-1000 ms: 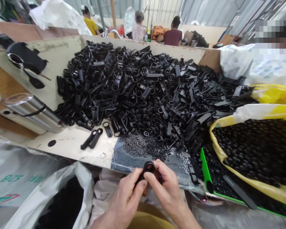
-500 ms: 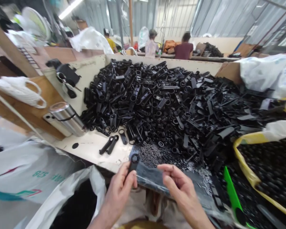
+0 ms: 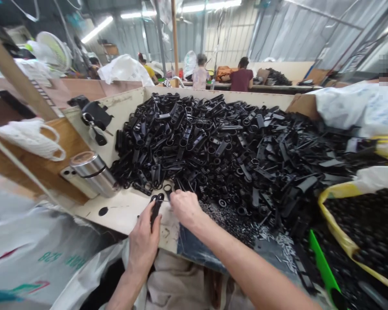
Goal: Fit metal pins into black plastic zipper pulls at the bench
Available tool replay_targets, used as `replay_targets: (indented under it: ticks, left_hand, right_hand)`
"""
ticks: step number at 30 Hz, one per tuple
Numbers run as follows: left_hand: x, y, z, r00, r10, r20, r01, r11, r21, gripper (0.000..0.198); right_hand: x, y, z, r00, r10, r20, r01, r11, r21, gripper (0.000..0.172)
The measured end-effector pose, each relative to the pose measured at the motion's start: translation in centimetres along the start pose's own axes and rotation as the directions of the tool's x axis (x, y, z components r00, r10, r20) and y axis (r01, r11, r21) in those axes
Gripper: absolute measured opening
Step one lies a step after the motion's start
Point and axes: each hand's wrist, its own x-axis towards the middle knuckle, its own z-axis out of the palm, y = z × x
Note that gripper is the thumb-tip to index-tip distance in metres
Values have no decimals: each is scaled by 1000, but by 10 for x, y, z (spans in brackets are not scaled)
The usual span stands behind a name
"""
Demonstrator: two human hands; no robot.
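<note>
Head view: left hand (image 3: 144, 234) wraps thumb and fingers around black plastic handles (image 3: 156, 210) over the bench (image 3: 121, 216). Right hand (image 3: 186, 209) curled, fingertips hidden; can't tell if it grips the ring-ended piece (image 3: 168, 193) just left of its fingers. Piece's long axis points away, toward the pile (image 3: 194, 133); right hand nearer.

Corrugated metal wall (image 3: 284, 38), lit tube lights (image 3: 97, 29), wooden post (image 3: 175, 41)
</note>
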Motion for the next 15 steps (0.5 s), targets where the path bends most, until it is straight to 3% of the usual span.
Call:
replay_targets:
  ticks: [5, 10, 12, 13, 15]
  left_hand:
    - [5, -10, 6, 973, 228, 34, -230, 952, 202, 38]
    - [6, 0, 3, 934, 339, 111, -355, 858, 371, 35]
    - [2, 12, 8, 956, 283, 72, -292, 920, 260, 36]
    - [-1, 20, 12, 976, 202, 75, -211, 969, 130, 38]
    - [-9, 38, 25, 978, -4, 208, 49, 977, -209, 46]
  right_hand:
    - [-12, 12, -13, 993, 50, -107, -40, 995, 96, 15]
    - [-86, 42, -28, 968, 95, -234, -42, 974, 224, 18]
    - [-119, 49, -25, 949, 39, -314, 47, 965, 259, 14]
    - [-132, 51, -23, 947, -8, -322, 86, 969, 230, 12]
    - [-150, 52, -17, 950, -113, -290, 152, 981, 117, 12]
